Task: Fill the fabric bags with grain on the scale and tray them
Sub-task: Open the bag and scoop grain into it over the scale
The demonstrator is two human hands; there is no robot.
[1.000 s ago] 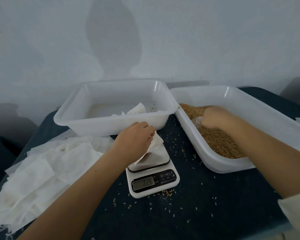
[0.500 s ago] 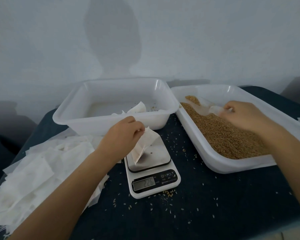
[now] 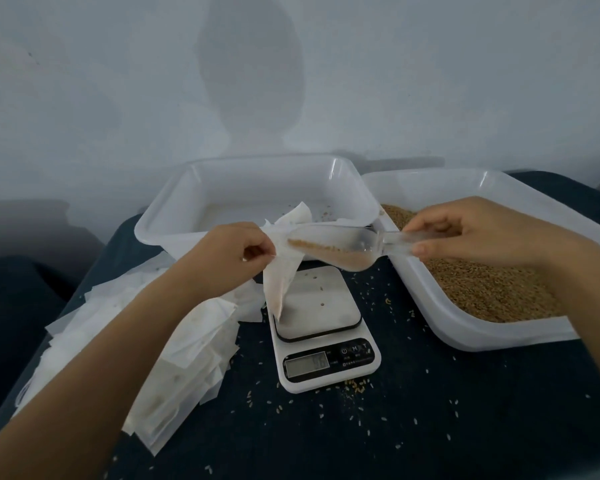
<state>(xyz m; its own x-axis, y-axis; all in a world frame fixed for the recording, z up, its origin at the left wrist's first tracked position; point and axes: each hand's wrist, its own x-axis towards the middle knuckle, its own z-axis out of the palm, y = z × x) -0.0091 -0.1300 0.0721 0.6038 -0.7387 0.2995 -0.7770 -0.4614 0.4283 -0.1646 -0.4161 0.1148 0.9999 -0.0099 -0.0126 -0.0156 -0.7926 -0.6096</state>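
L hand (image 3: 232, 252) pinches the mouth of the fabric bag (image 3: 280, 271) w/ thumb and fingers, bag hanging below it so its bottom corner rests on the scale (image 3: 321, 327) plate; R hand (image 3: 465, 233) grips the handle of the clear scoop (image 3: 336, 247), its lip just at the L hand's fingertips and partly loaded w/ grain (image 3: 482, 285). To pour well, I'd say keep the bag mouth held wide, get the scoop lip inside the opening, then tip slowly, watching the display, since loose kernels already litter the cloth around the scale. Receiving tray (image 3: 257, 181) sits just beyond the L hand; empty bags (image 3: 146, 348) lie under its forearm.
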